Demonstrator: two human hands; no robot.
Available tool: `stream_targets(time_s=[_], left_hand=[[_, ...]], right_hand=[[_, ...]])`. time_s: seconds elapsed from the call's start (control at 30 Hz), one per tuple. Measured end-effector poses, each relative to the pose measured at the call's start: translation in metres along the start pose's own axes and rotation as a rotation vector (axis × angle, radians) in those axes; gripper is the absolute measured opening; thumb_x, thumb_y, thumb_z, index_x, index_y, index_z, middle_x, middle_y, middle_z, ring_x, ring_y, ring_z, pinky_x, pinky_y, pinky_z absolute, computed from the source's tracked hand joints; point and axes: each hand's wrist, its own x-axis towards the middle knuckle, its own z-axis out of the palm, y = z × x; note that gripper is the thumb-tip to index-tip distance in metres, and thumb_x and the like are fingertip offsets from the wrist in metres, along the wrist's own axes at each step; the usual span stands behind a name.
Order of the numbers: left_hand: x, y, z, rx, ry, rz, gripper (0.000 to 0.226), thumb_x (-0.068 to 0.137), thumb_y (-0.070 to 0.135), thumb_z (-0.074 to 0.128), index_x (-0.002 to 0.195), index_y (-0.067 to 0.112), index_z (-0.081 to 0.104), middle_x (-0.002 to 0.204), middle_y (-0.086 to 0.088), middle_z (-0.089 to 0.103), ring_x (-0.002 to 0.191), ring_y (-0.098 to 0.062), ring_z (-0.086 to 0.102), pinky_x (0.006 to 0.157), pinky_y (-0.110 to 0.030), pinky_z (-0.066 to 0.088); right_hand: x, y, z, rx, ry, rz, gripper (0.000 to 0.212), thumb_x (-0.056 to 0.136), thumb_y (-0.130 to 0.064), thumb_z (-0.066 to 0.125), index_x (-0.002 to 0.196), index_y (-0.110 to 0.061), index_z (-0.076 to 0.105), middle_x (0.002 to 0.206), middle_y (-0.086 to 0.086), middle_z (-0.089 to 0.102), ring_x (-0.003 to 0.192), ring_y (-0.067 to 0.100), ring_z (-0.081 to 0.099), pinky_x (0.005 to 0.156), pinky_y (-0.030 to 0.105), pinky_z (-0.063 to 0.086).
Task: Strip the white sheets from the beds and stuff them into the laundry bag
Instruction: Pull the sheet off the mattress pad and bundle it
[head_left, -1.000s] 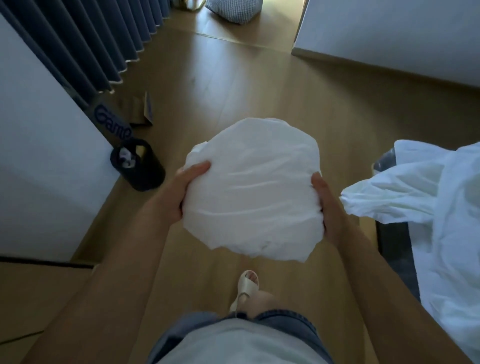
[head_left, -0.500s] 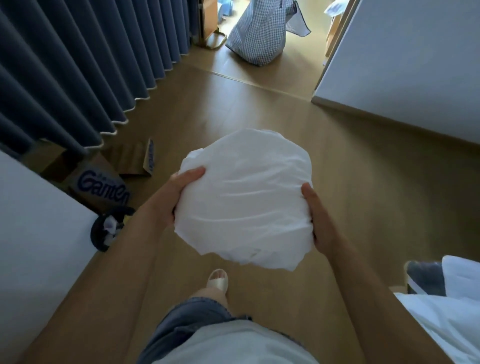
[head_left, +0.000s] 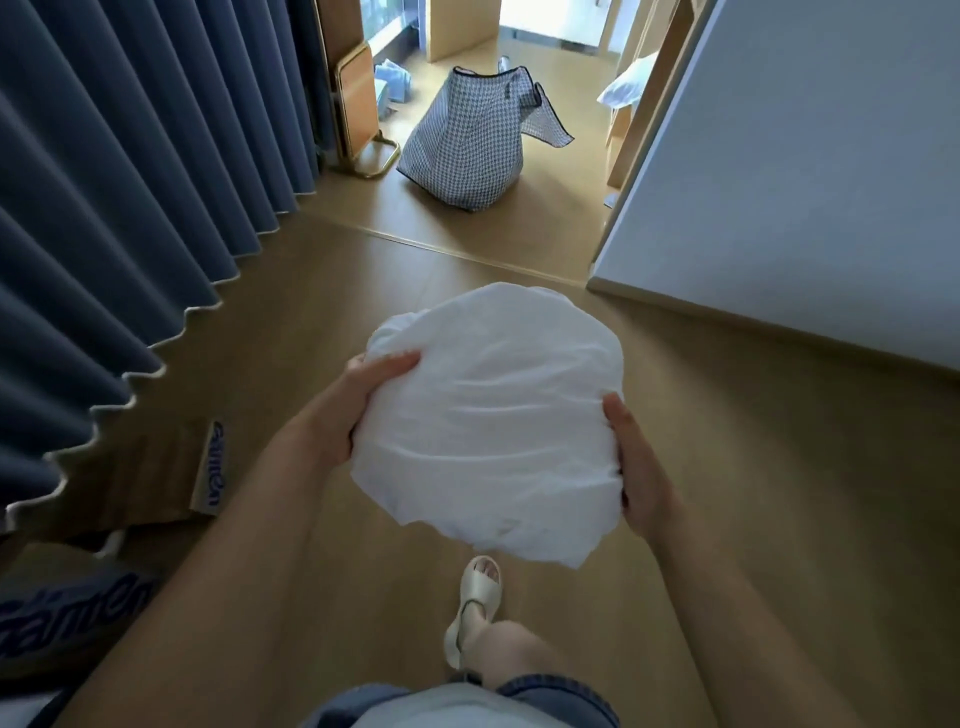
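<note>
A white sheet (head_left: 493, 415), bunched into a round bundle, is held in front of me above the wooden floor. My left hand (head_left: 345, 410) grips its left side with the thumb on top. My right hand (head_left: 639, 467) holds its right side, fingers curled under it. Ahead on the floor, past a floor seam, stands the checked laundry bag (head_left: 465, 148), upright with its mouth open and one flap hanging to the right.
Blue curtains (head_left: 130, 208) run along the left. Cardboard boxes (head_left: 161, 467) lie at their foot. A white wall (head_left: 805, 182) stands at the right. A folded wooden frame (head_left: 358, 104) leans left of the bag. My sandalled foot (head_left: 475, 597) is below the bundle.
I have walked forward with the bundle held in both hands. The bed and the black bin have left the view, and the laundry bag has come fully into sight ahead.
</note>
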Motion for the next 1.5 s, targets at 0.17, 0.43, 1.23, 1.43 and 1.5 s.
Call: stream_targets(time_s=[0.17,0.43,1.23,1.43,1.5], left_hand=[[0.114,0.069,0.016,-0.079,0.057,0.000,0.095,0.047,0.047,0.083,0.132,0.021,0.049,0.127,-0.009,0.062,0.107,-0.027,0.065,0.085,-0.044,0.056],[0.291,0.182,-0.002,-0.091,0.084,0.001,0.112,0.037,0.055,0.088,0.135,0.027,0.043,0.127,-0.010,0.061,0.108,-0.031,0.064,0.091,-0.053,0.052],[0.847,0.540,0.063,-0.102,0.025,-0.002,0.105,0.039,0.045,0.084,0.134,0.018,0.048,0.123,-0.014,0.064,0.108,-0.033,0.064,0.085,-0.046,0.056],[0.961,0.607,0.072,-0.162,0.057,-0.021,0.093,0.043,0.040,0.083,0.128,0.018,0.053,0.118,-0.013,0.066,0.095,-0.027,0.068,0.067,-0.035,0.059],[0.998,0.632,0.075,-0.166,0.030,-0.001,0.084,0.044,0.039,0.080,0.122,0.016,0.058,0.113,-0.013,0.069,0.085,-0.024,0.070,0.059,-0.031,0.058]], right_hand=[[0.126,-0.070,-0.022,0.026,-0.070,0.036,0.054,0.090,-0.051,0.043,0.128,-0.015,0.056,0.121,0.012,0.065,0.109,0.029,0.064,0.076,0.035,0.057],[0.334,-0.155,-0.018,0.013,-0.116,0.034,0.057,0.090,-0.052,0.049,0.131,-0.013,0.053,0.121,0.014,0.065,0.110,0.030,0.063,0.077,0.036,0.057],[0.917,-0.395,-0.090,0.073,0.122,0.103,0.085,0.062,-0.072,0.068,0.129,-0.020,0.056,0.123,0.010,0.064,0.111,0.028,0.063,0.094,0.047,0.050],[1.051,-0.471,-0.101,0.040,0.069,0.173,0.057,0.080,-0.062,0.051,0.120,-0.022,0.060,0.110,0.006,0.071,0.097,0.021,0.069,0.067,0.030,0.058],[1.098,-0.487,-0.104,0.032,0.081,0.183,0.057,0.081,-0.062,0.046,0.117,-0.021,0.061,0.104,0.004,0.073,0.092,0.018,0.071,0.064,0.027,0.058]])
